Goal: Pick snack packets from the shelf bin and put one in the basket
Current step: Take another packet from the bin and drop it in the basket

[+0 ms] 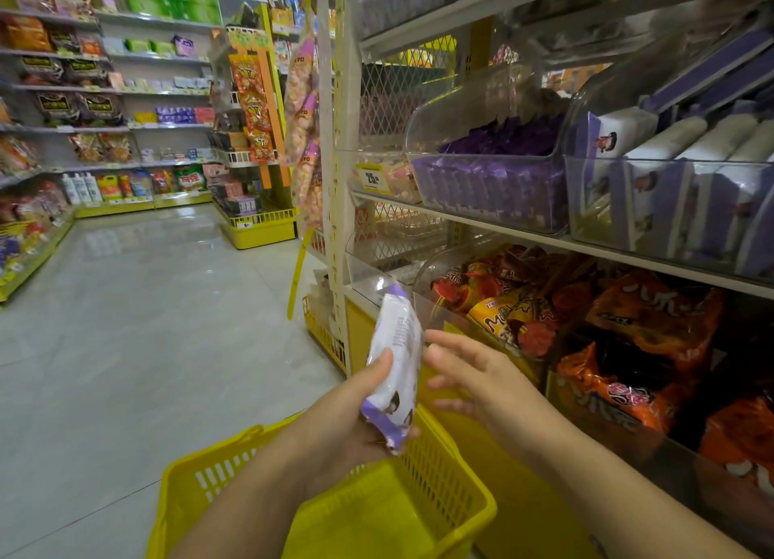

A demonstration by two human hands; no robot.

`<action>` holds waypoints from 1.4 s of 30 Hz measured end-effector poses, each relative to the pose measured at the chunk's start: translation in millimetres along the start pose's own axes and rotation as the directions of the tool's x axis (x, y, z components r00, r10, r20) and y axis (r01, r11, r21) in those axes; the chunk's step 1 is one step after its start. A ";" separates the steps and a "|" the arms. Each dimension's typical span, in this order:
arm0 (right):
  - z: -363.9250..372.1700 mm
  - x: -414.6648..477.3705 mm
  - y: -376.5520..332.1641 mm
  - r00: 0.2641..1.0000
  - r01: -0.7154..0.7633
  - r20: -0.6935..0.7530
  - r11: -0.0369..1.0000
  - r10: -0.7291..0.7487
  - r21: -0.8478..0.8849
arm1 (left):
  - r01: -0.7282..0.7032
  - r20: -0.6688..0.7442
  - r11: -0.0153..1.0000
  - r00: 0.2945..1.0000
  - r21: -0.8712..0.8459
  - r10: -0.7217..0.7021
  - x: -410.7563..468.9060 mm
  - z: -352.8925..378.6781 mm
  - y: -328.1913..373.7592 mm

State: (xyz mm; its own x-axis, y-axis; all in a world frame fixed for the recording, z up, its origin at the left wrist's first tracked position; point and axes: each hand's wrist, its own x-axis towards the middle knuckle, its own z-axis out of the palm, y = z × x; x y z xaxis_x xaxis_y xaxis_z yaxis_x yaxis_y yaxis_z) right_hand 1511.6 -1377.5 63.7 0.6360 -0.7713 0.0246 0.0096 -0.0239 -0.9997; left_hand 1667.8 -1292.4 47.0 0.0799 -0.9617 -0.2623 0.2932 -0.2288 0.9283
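My left hand point(356, 412) grips a white and purple snack packet point(396, 361) by its lower end, holding it upright above the yellow basket point(456, 525). Just right of the packet, my right hand point(469, 374) hovers with its fingers spread and holds nothing. The basket hangs low in front of me and no goods show inside it. High on the right, a clear shelf bin point(670, 198) holds several matching white and purple packets.
A second clear bin point(490, 190) of purple packets sits left of the first. Lower bins point(586, 340) hold orange and red snack bags. The shelf upright point(335, 139) stands left of the bins. Open aisle floor point(146, 307) stretches to the left.
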 end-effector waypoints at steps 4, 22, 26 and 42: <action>7.8 -0.6 3.7 0.996 0.047 -0.068 0.980 -0.061 -0.194 | 0.109 0.124 0.962 0.989 -0.250 -0.080 -2.6 8.5 3.5; -0.2 -6.8 -9.1 0.975 0.221 0.040 0.943 -0.218 -0.249 | 0.051 -0.015 0.846 0.997 -0.530 -0.070 -3.5 6.0 15.6; 0.0 -10.5 -11.3 0.940 0.339 0.100 0.855 -0.327 -0.391 | 0.057 -0.073 0.840 0.991 -0.539 -0.114 -4.0 5.5 14.9; 7.5 -16.0 -10.4 0.844 0.492 0.242 0.511 -0.479 -0.705 | 0.083 -0.102 0.856 0.983 -0.509 -0.156 -4.1 8.9 8.3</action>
State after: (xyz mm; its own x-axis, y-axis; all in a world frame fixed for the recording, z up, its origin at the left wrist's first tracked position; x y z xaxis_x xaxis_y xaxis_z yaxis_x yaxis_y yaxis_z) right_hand 1507.1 -1360.1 73.6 0.7185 -0.4856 0.4980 -0.2261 -0.8401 -0.4930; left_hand 1661.4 -1291.7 58.2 0.1297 -0.8938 -0.4293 0.7431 -0.1991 0.6389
